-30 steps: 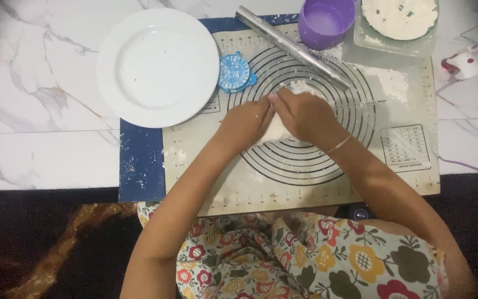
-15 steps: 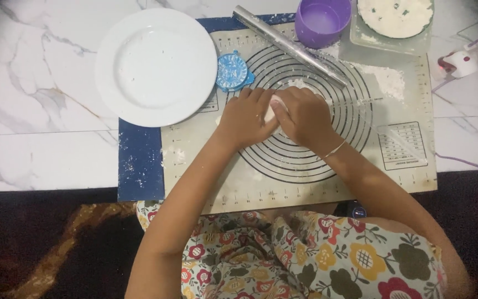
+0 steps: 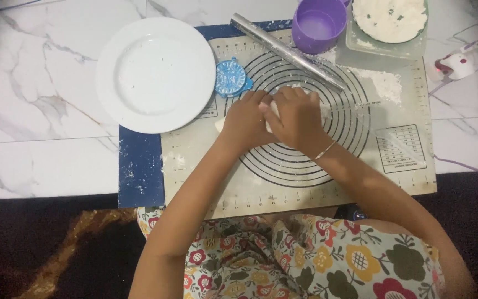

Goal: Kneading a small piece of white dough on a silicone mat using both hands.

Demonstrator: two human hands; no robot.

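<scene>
Both hands, left hand (image 3: 245, 120) and right hand (image 3: 297, 117), curl their fingers together around a pale lump of dough (image 3: 273, 108) over the ringed mat (image 3: 305, 166), the rolling pin (image 3: 286, 51) parked just beyond.

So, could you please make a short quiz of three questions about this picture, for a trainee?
1. True or false: the white plate has food on it.
2. Which thing lies between the plate and the left hand? A) purple cup B) blue round mould C) rolling pin
3. What do both hands press on the baking mat?

Key:
1. False, it is bare.
2. B, the blue round mould. The purple cup and rolling pin are further up.
3. A piece of white dough, mostly hidden under the left hand and right hand.
</scene>
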